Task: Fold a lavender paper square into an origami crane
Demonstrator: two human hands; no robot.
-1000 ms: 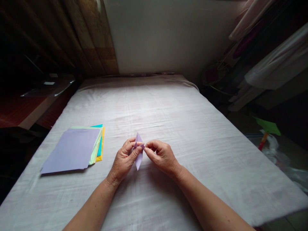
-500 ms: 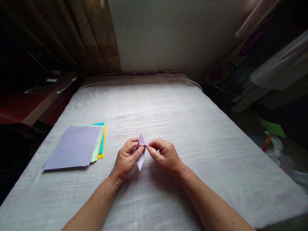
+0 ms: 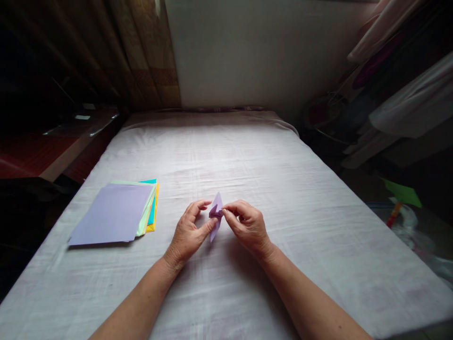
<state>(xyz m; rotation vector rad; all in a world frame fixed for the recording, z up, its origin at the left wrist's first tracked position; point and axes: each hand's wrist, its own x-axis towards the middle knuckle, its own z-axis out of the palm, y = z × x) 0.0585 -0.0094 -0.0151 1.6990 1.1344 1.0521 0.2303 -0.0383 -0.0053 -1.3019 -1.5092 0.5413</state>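
Working over a pale cloth (image 3: 255,156), right of a flat paper stack (image 3: 109,215). With the right hand (image 3: 248,227), pinching the folded purple paper (image 3: 216,213) at near centre; with the left hand (image 3: 187,232), touching it by thumb, impossible to tell if gripping. Already creased into points; judging by raised flaps, perhaps with shaping left.

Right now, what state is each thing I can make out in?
Purple folded paper: creased, pointed at both ends.
Left hand: partly open, thumb against the folded paper.
Right hand: thumb and forefinger pinched at the paper's right side.
Paper stack: flat, edges uneven.
White cloth: spread out, lightly wrinkled.
Curtain: hanging in folds.
Clothes: hanging.
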